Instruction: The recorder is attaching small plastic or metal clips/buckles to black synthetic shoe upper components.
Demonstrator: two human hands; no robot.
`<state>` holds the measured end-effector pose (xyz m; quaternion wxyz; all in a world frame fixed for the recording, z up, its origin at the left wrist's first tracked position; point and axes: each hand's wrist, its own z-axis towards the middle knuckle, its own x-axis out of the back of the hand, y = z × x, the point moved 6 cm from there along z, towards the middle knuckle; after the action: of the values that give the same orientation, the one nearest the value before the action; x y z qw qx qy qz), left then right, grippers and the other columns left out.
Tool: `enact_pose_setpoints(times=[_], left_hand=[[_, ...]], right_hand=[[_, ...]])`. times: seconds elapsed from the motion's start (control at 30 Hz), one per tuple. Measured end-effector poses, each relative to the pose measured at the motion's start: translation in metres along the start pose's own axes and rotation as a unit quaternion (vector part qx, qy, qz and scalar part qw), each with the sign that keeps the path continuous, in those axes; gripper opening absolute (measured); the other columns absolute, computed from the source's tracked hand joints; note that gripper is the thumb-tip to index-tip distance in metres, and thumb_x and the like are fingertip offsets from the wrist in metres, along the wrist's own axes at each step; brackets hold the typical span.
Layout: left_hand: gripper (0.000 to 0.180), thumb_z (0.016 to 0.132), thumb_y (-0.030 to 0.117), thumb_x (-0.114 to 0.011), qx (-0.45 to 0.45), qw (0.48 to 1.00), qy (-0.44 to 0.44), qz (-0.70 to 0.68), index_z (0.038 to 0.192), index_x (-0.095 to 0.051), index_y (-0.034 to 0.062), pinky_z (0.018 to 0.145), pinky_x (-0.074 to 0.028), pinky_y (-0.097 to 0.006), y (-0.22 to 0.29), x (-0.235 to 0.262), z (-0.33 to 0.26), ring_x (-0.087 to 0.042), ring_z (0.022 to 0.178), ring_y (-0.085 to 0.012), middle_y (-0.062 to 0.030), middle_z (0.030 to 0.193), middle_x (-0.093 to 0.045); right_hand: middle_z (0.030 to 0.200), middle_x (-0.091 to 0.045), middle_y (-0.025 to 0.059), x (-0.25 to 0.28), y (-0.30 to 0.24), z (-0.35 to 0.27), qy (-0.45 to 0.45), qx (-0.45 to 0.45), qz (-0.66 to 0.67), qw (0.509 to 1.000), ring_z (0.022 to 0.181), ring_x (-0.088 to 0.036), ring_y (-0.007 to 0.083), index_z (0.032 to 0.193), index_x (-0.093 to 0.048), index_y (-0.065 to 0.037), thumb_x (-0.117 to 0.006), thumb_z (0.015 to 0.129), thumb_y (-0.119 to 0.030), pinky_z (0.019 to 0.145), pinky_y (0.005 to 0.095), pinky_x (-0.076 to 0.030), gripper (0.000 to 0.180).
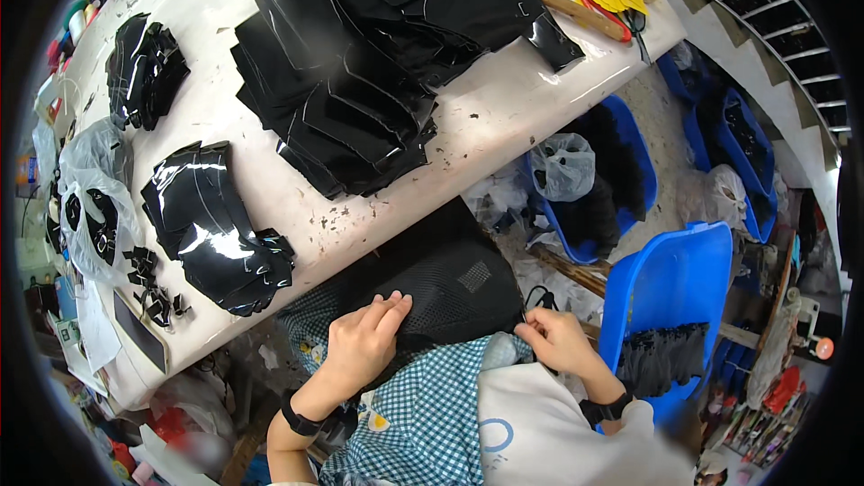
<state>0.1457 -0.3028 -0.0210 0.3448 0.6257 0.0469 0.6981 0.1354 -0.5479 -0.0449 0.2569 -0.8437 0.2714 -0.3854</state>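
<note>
1. Black mesh fabric piece lies on the person's lap, just below the white worktable edge.
2. Left hand rests flat on the mesh, fingers loosely spread, pressing rather than gripping.
3. Right hand pinches the mesh's right edge between its fingertips.
4. Glossy black cut pieces are stacked on the table.
</note>
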Motion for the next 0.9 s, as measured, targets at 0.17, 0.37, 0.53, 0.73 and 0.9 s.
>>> enact_pose_setpoints(times=[0.17,0.37,0.53,0.73,0.9], left_hand=[[0.033,0.058,-0.006,-0.059,0.138,0.984,-0.056,-0.097,0.091,-0.062,0.0020,0.057,-0.050,-0.031,-0.018,-0.004,0.021,-0.062,0.066,-0.0271,-0.0113,0.081,-0.063],[0.031,0.061,0.002,-0.062,0.138,0.981,-0.060,-0.125,0.092,-0.061,0.0068,0.056,-0.051,-0.034,-0.032,-0.014,0.030,-0.061,0.061,-0.0271,-0.0089,0.078,-0.063],[0.031,0.061,0.003,-0.062,0.150,0.978,-0.045,-0.138,0.092,-0.061,0.0069,0.058,-0.051,-0.034,-0.033,-0.015,0.028,-0.062,0.063,-0.0268,-0.0089,0.080,-0.063],[0.035,0.059,0.005,-0.065,0.171,0.976,-0.038,-0.127,0.093,-0.061,0.0068,0.061,-0.050,-0.035,-0.032,-0.014,0.018,-0.062,0.069,-0.0264,-0.0082,0.083,-0.062],[0.047,0.056,0.006,-0.071,0.194,0.975,-0.023,-0.103,0.100,-0.055,0.0043,0.069,-0.049,-0.033,-0.027,0.002,-0.002,-0.060,0.080,-0.0260,-0.0102,0.091,-0.058]], right_hand=[[0.105,-0.057,0.0140,0.001,-0.047,-0.028,0.010,0.128,-0.161,0.978,0.092,-0.056,0.0227,0.109,-0.054,-0.007,-0.060,0.076,-0.016,0.073,0.0318,-0.045,0.035],[0.114,-0.055,0.0022,-0.032,-0.049,-0.036,-0.157,0.313,-0.112,0.930,0.103,-0.050,0.0217,0.091,-0.061,-0.003,-0.050,0.077,-0.010,0.082,0.0318,-0.045,0.020],[0.109,-0.055,0.0070,-0.031,-0.050,-0.030,-0.065,0.228,-0.049,0.970,0.096,-0.052,0.0253,0.095,-0.059,-0.003,-0.057,0.073,-0.008,0.078,0.0329,-0.047,0.022],[0.110,-0.049,0.0116,-0.021,-0.039,-0.012,0.173,0.103,-0.191,0.961,0.097,-0.050,0.0312,0.104,-0.054,-0.006,-0.072,0.061,-0.010,0.081,0.0384,-0.043,0.046],[0.128,-0.038,0.0153,-0.024,-0.040,0.021,0.173,0.231,-0.199,0.937,0.103,-0.049,0.0310,0.118,-0.047,-0.009,-0.063,0.055,0.002,0.085,0.0376,-0.044,0.066]])
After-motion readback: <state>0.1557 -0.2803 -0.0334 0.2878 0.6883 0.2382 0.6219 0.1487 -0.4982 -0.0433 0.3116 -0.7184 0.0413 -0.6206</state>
